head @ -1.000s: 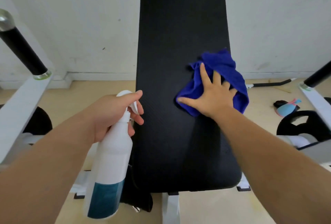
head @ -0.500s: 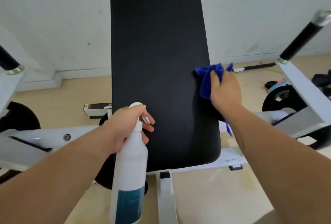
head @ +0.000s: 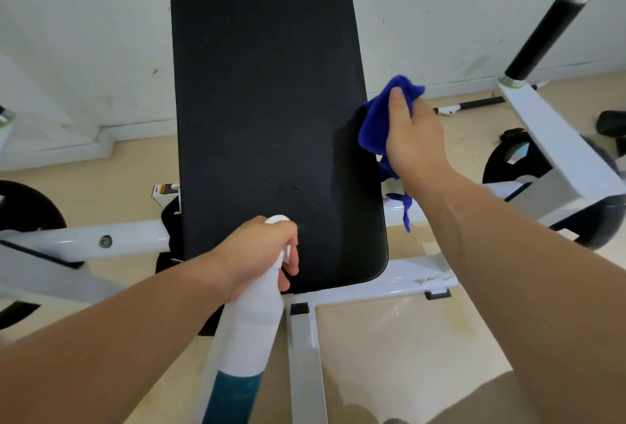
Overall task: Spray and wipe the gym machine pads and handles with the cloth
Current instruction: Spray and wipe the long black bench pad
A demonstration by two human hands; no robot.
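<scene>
Gripping cloth (head: 372, 127) at pad (head: 264, 101) edge

Gym: padded bench (head: 267, 101), weight plates (head: 508, 166)

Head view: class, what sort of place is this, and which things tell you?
Probably a gym or weights room: a long black pad on a white frame, a black handle with a metal cap, and a weight plate beside it.
</scene>
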